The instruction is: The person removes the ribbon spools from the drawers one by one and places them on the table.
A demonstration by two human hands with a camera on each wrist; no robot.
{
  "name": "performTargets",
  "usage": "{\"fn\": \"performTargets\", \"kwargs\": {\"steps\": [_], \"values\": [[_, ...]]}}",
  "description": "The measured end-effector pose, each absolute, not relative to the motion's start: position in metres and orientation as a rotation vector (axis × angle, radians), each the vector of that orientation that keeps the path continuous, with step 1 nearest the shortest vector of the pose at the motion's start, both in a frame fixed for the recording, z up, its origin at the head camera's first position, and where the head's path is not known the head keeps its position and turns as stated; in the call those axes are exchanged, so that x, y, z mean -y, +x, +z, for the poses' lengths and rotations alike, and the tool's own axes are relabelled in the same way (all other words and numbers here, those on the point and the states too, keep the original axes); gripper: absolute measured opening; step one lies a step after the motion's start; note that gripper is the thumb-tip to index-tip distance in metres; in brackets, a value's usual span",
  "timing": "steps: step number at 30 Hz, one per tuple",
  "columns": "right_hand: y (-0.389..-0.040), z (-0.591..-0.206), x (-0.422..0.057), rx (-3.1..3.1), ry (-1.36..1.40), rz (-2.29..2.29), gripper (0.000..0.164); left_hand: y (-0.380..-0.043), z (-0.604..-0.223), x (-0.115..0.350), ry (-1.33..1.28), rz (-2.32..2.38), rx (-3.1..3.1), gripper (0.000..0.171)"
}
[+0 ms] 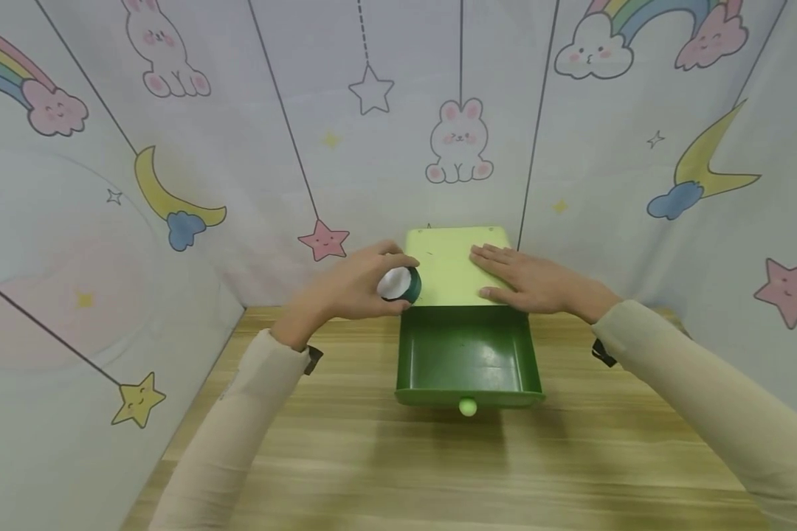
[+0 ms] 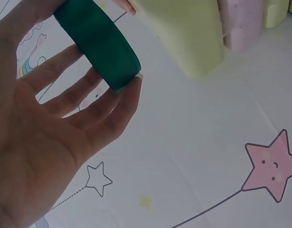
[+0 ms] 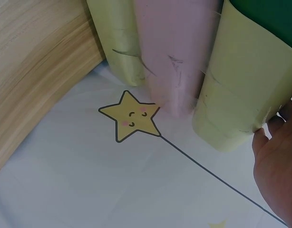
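One green roll (image 1: 415, 287) sits gripped in my left hand (image 1: 364, 283) — drawer (image 1: 465, 358) rightward, nearer me. My right hand (image 1: 531, 281) lies flat.

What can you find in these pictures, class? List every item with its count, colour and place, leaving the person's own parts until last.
backdrop: at least one, whitish with coloured prints, behind and beside the table
table: one, wood-grained yellow-brown, below
cabinet: one, pale yellow-green and pink, at the table's far side
drawer: one pulled out, dark green, cabinet's front
knob: one, light green, drawer's front
round item: one, green and white, near the cabinet's left front corner
dark wrist pieces: two, black, at the cuffs
sleeves: two, cream, along both forearms
left hand: one, bare, fingers gripping the round item
right hand: one, bare, resting on the cabinet's top
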State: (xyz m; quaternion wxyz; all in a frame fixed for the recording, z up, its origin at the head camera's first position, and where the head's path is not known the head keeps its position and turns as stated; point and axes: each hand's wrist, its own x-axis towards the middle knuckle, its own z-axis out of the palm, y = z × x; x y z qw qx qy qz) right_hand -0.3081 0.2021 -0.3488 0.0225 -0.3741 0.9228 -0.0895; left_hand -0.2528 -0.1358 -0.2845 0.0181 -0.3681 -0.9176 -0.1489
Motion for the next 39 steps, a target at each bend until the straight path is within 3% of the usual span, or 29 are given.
{"fn": "performTargets", "kwargs": {"steps": [22,39], "values": [[-0.309,-0.350,-0.203,-2.854,-1.179,-0.277,0.074,-0.290,-0.320,0.183,-0.913,-0.459,2.987,0.063],[-0.310,-0.350,-0.204,-2.844,-1.179,-0.286,0.074,-0.332,-0.400,0.203,-0.834,-0.384,3.102,0.061]]}}
